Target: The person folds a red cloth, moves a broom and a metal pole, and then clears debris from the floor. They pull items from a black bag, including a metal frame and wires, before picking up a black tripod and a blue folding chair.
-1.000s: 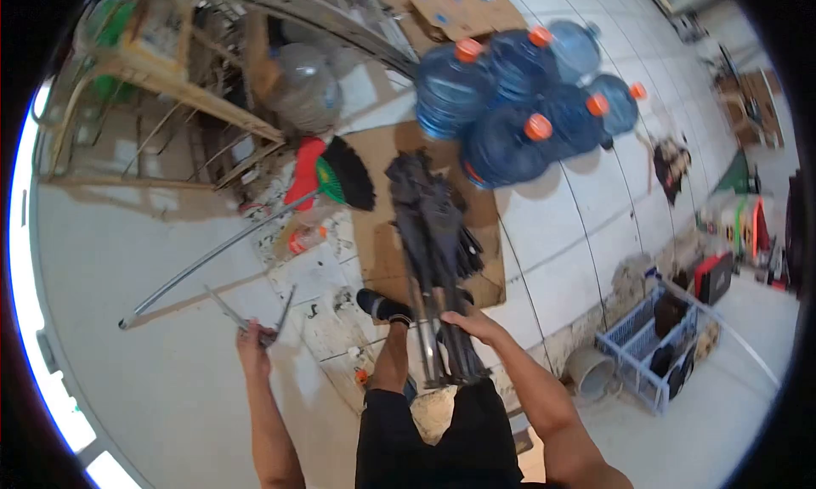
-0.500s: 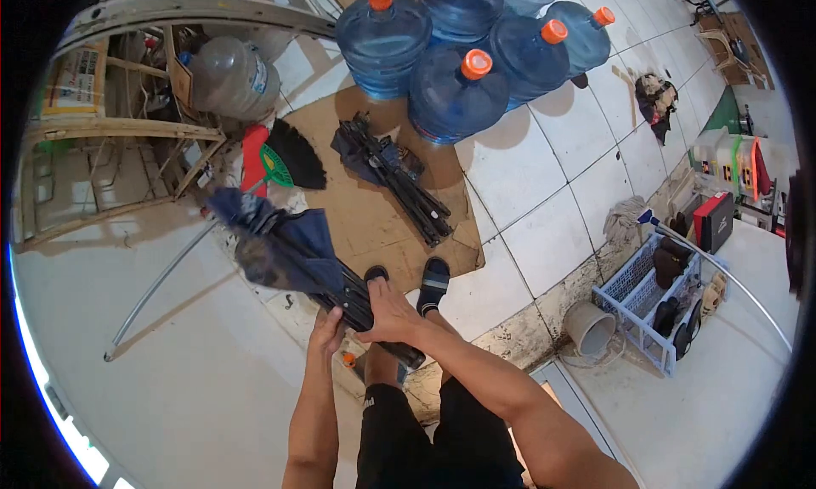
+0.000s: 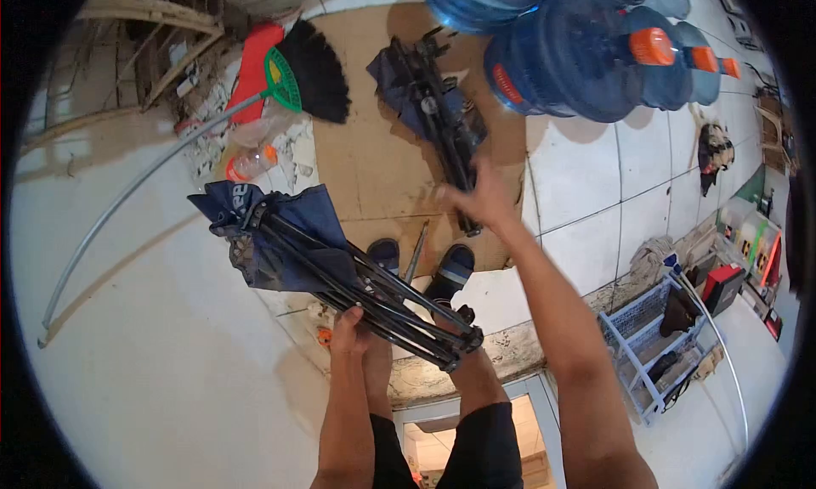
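My left hand (image 3: 348,332) is closed around the black tubes of a folding camp chair (image 3: 289,247), which is collapsed into a bundle with navy fabric bunched at its far end. The bundle slants across in front of my legs, its tube ends pointing to the right. A second folded camp chair (image 3: 429,107), also black-framed with navy cloth, lies on a flat cardboard sheet (image 3: 357,175). Over the near end of that chair is my right hand (image 3: 486,198), thumb and fingers apart, overlapping the tubes in this view.
Big blue water bottles (image 3: 569,56) with orange caps stand at the upper right. To the left lie a black broom (image 3: 310,73) and a clear plastic bottle (image 3: 251,162). A blue shoe rack (image 3: 654,344) stands at the right. My sandals (image 3: 452,268) are at the cardboard's near edge.
My right hand has let go of the held chair and moved forward to the one on the cardboard. The held chair's tubes have spread slightly. The view has shifted.
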Demonstrator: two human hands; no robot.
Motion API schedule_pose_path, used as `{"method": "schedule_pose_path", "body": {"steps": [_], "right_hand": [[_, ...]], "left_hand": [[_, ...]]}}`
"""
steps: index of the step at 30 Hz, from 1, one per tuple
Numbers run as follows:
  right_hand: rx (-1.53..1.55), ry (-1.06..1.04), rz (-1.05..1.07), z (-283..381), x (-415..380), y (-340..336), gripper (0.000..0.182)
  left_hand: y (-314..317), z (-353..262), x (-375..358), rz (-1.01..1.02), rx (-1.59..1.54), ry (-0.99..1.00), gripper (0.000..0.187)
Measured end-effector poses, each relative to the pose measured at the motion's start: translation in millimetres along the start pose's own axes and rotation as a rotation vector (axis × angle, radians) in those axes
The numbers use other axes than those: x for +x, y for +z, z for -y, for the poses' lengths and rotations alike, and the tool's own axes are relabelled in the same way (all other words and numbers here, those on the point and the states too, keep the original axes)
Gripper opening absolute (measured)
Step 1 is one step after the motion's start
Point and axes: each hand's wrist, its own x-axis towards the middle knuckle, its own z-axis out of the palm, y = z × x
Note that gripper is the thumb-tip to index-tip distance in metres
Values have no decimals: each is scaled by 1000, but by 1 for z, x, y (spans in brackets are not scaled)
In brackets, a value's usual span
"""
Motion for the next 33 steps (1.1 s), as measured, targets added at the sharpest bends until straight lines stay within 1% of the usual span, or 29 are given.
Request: {"method": "schedule_pose_path", "body": {"steps": [1,4,7,10,11,14,15,18,21,24,27,30,31,33], "right_hand": [[-98,-2,-58,-1,26,4,95],[-327,39,-225,12,99,27,105],[-496,164,-265,26,140,58,112],[-762,223,-317,0,170,117,116],[-709,204,-258,13,163,112,115],[-760,269,-242,17,172,114,111],[-785,265,-284,12,175,115,108],[-649,150,-272,-13,176,106,101],[-560,196,-272,-15,179,90,86],[-325,244,-126,-13,176,66,75],[-475,-26,-428,-2,149,65,65],[-668,-404,-494,-5,141,83,53],[-667,-396,-493,-8,145,86,39],[-704,-351,-477,-8,156,84,35]], "left_hand": [[8,-2,-3,-36,-40,-19,57],[-12,15,3,-52,-193,-31,52],[-15,20,12,-64,-181,17,53],[-2,6,25,-110,-145,74,53],[-2,3,28,-107,-131,68,54],[-3,-1,29,-167,-85,102,53],[-2,-4,28,-157,-93,113,51],[3,-8,27,-188,-99,133,49],[9,-7,29,-128,-128,140,49],[13,-5,29,-101,-156,118,50],[17,-5,28,-82,-137,85,50],[19,1,29,-85,-146,105,50],[18,2,30,-76,-149,107,50],[17,2,32,-60,-153,112,49]]}}
